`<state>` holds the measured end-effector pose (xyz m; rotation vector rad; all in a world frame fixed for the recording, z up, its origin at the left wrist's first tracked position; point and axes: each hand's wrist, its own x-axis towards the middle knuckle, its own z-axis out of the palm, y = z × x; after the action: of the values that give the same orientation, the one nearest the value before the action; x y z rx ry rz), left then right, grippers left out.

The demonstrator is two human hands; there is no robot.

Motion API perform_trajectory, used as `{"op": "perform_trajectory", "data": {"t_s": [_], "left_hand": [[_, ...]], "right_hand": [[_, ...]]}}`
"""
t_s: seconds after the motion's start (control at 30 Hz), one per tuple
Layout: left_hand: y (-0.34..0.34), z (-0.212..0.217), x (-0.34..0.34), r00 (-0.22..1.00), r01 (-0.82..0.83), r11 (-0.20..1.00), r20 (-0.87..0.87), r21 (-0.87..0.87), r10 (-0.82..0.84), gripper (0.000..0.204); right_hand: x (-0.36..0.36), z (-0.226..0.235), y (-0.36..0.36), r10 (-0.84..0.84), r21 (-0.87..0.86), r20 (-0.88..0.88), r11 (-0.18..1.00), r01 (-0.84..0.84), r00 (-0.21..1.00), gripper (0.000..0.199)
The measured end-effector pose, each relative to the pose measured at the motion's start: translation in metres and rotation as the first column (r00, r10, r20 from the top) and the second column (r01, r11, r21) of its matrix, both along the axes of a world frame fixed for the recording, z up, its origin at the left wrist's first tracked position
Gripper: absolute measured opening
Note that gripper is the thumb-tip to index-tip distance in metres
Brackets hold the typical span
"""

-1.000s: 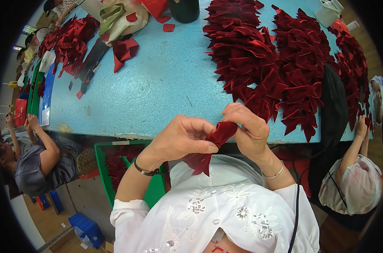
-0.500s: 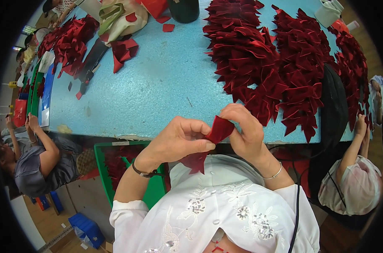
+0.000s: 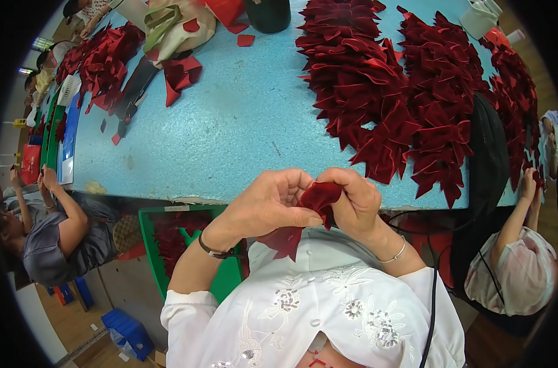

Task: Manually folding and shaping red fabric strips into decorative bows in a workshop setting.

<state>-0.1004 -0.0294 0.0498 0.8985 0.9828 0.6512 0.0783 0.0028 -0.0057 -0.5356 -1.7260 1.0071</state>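
A piece of dark red velvet fabric (image 3: 316,199) is pinched between both of my hands just in front of the near edge of the light blue table (image 3: 230,135). My left hand (image 3: 270,205) grips it from the left, thumb along its lower fold. My right hand (image 3: 356,199) closes over its right side. A tail of the red fabric (image 3: 285,239) hangs below my left hand, over my white embroidered top. A large heap of finished dark red velvet bows (image 3: 402,92) lies on the table beyond my hands, to the right.
A green crate (image 3: 162,245) with red fabric sits under the table at my left. Red scraps (image 3: 181,73) and another pile of red pieces (image 3: 101,55) lie at the far left. Seated people work at the left (image 3: 52,239) and right (image 3: 512,270). A dark container (image 3: 267,13) stands at the back.
My hands have drawn closer together and curled the red fabric tighter between them; the fold now sits bunched under my right fingers. Nothing on the table has moved.
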Motion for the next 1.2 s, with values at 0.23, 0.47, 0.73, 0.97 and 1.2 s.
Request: {"op": "perform_trajectory", "data": {"t_s": [0.23,0.47,0.73,0.97,1.2], "left_hand": [[0.003,-0.003,0.002,0.999,0.035,0.997,0.041,-0.069,-0.033,0.034],[0.001,-0.007,0.001,0.992,-0.024,0.994,0.119,-0.106,0.036,0.03],[-0.007,0.001,0.001,0.961,-0.166,0.968,0.192,-0.186,0.201,0.023],[-0.012,0.004,-0.008,0.981,-0.077,0.987,0.164,-0.143,0.101,0.026],[-0.021,-0.008,-0.021,0.961,-0.169,0.973,0.191,-0.159,0.199,0.024]], "right_hand": [[0.003,0.003,-0.01,-0.032,-0.356,0.064,0.933,0.052,0.997,0.008],[0.005,0.007,-0.002,-0.114,-0.2,0.115,0.97,0.135,0.987,0.012],[0.004,0.016,0.002,-0.138,-0.038,0.152,0.989,0.145,0.979,0.011],[-0.01,0.017,-0.007,-0.17,0.041,0.166,0.985,0.166,0.971,0.008],[-0.02,0.025,0.003,0.001,-0.272,0.118,0.962,0.031,0.993,0.012]]}}
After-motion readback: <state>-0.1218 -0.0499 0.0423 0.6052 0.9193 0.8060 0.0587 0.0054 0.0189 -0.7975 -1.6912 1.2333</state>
